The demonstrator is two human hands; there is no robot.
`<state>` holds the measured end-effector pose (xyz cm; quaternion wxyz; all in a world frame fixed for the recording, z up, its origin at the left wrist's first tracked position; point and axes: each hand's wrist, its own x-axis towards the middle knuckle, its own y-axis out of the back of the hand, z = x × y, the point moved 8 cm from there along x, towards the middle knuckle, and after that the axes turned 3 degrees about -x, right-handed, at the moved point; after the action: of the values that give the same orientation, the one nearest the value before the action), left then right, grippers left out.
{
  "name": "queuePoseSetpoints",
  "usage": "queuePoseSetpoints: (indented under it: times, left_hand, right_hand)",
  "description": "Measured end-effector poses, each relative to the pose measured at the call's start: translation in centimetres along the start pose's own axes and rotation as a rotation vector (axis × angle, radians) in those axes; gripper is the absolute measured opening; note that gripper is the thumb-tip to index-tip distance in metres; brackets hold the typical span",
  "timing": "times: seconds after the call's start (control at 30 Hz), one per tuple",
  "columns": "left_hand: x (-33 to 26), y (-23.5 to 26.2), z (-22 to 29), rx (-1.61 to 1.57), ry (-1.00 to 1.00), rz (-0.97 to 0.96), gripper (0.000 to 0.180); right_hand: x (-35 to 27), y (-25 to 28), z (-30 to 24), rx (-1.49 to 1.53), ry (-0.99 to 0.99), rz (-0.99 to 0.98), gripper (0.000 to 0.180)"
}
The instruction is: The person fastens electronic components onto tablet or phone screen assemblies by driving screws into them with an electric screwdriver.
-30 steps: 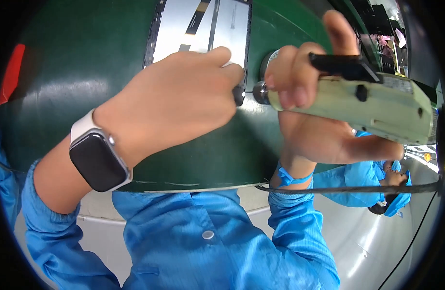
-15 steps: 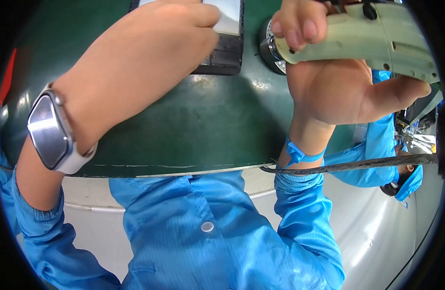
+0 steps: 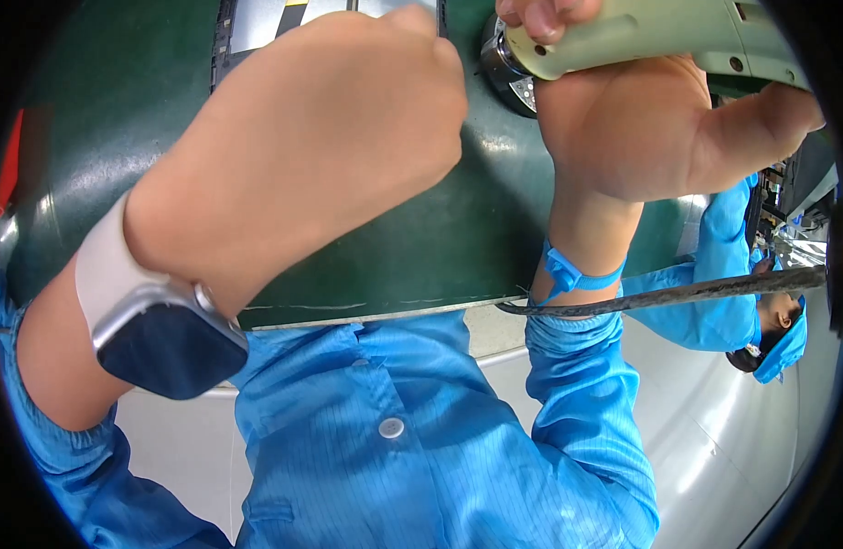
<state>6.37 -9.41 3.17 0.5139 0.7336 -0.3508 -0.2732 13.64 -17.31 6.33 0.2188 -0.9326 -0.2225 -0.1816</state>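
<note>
My left hand (image 3: 339, 119), with a smartwatch (image 3: 170, 343) on its wrist, is closed with its back turned up. Its fingers curl underneath, so whatever they hold, if anything, is hidden. It hovers over or rests at the near part of a flat black-framed device (image 3: 222, 41) with a silvery inside, covering much of it. My right hand (image 3: 622, 128) grips a pale green electric screwdriver (image 3: 659, 37), palm up with the thumb out to the right. The tool's metal nose points left, beside a round black part with a perforated metal disc (image 3: 522, 94).
The green tabletop (image 3: 375, 265) ends close to my body. A dark cable (image 3: 687, 293) runs rightward from my right wrist, near a blue wrist strap (image 3: 572, 274). A co-worker in blue (image 3: 705, 311) sits to the right. Something red (image 3: 8, 160) stands at the far left.
My left hand has come nearer and to the right, its wrist turning so the watch faces me. My right hand keeps its grip on the screwdriver; the whole view has shifted slightly.
</note>
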Motion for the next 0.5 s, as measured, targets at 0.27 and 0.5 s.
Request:
queuePoseSetpoints:
  times: [0.27, 0.5]
  left_hand:
    - [-1.0, -2.6, -4.4, -0.591, 0.359, 0.03, 0.013]
    - [-1.1, -0.8, -5.0, -0.435, 0.104, 0.15, 0.014]
  right_hand:
    - [0.4, 0.8, 0.0, 0.045, 0.001, 0.034, 0.098]
    - [1.1, 3.2, -0.3, 0.097, -0.008, 0.057, 0.099]
